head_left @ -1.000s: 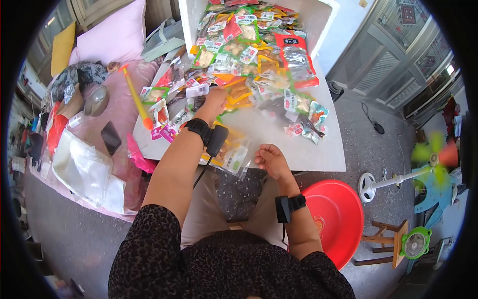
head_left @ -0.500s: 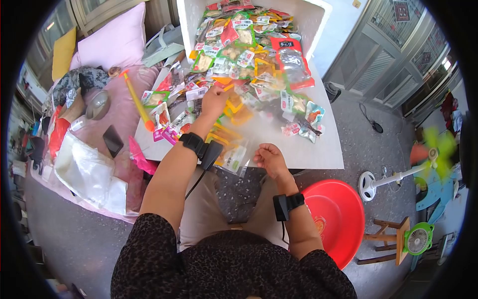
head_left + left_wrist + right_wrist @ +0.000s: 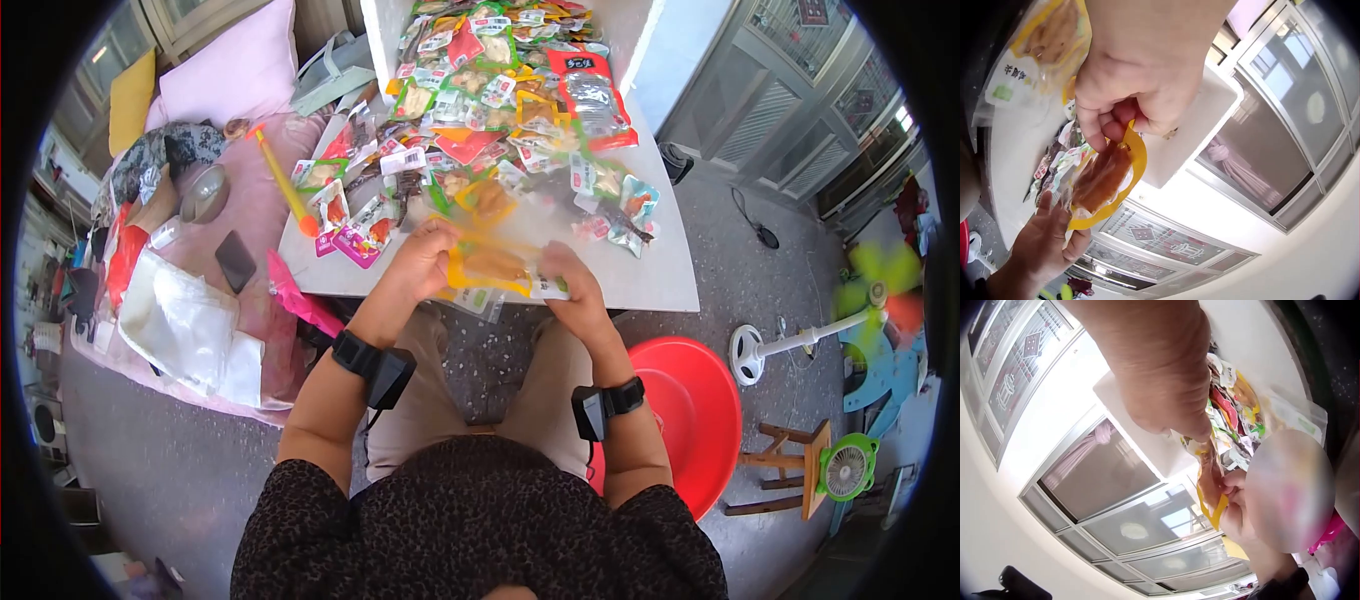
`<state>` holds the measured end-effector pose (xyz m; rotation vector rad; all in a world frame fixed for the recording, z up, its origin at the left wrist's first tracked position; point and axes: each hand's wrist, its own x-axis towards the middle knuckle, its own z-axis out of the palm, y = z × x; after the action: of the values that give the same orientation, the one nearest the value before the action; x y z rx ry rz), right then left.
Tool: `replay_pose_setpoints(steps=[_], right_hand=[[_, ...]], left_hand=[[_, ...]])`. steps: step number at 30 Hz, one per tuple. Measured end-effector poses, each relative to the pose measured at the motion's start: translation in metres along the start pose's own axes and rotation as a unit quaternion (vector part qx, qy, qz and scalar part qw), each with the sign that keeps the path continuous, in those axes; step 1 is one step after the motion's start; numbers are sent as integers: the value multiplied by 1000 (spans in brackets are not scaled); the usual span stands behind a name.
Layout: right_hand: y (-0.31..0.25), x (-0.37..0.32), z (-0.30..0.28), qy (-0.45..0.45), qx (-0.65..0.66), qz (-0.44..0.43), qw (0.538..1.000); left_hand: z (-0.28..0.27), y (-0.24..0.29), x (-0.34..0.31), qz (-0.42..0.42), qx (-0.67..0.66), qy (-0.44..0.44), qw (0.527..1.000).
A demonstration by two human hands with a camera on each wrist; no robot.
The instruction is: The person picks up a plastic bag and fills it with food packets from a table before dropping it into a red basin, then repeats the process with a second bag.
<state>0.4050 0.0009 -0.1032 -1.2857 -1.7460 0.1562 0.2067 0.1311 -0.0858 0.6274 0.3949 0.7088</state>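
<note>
A yellow-edged clear food packet (image 3: 495, 268) with brown food inside is stretched between both hands, above the table's front edge. My left hand (image 3: 425, 260) pinches its left end, thumb and fingers on the yellow border in the left wrist view. At the other end, my right hand (image 3: 575, 290) grips the packet, fingers curled at its edge. Under them, a clear bag (image 3: 478, 303) lies over the table's front edge. Another yellow-edged packet (image 3: 487, 202) lies just beyond the hands.
A white foam box (image 3: 645, 50) spills many food packets (image 3: 470, 80) onto the white table (image 3: 655, 290). A large red packet (image 3: 595, 100) lies at the right. A red basin (image 3: 695, 420) stands on the floor at right, near a spinning fan (image 3: 875, 295). A pink-covered bed (image 3: 270, 190) is at left.
My left hand has drawn back from the pile toward me with a yellow-edged packet. My right hand has moved forward and slightly right, and now grips the packet's other end.
</note>
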Motion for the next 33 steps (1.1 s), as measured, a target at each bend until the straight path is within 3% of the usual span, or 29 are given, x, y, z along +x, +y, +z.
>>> replay_pose_setpoints(steps=[2,4,6,8,10,12,16,18,19,20,21,24,27,33], right_hand=[[-4,-10,-2,-24,78,21,996],[-4,-19,4,56,269,136,952],[-5,-26,0,84,457,254,849],[-4,-31,-16,53,628,363,686],[-8,-40,-11,58,696,371,612],[-18,-48,-6,48,750,375,543],[-6,-74,6,57,643,420,638],[-10,-73,1,137,624,422,643],[-14,-70,-5,169,606,432,646],[-14,-69,-9,201,587,442,648],[-10,-69,-12,224,584,428,652],[-3,-69,-22,252,571,404,669],[6,-69,-19,290,552,413,663],[6,-65,-5,300,557,418,651]], left_hand=[[-2,-7,-3,4,11,18,1000],[2,-9,-8,21,39,10,999],[2,-12,-11,16,63,4,998],[1,-15,-13,-7,88,-13,996],[5,-21,-18,-46,115,-39,992],[7,-37,-21,-31,161,-53,985],[0,-62,-17,-26,171,-30,984],[-2,-65,-11,-16,118,2,993],[-3,-67,-8,51,274,40,959],[-4,-69,-4,116,422,77,896],[-1,-69,-3,178,557,110,803],[14,-74,-7,259,766,65,586],[9,-90,-3,254,817,71,513],[8,-88,4,165,826,59,537]])
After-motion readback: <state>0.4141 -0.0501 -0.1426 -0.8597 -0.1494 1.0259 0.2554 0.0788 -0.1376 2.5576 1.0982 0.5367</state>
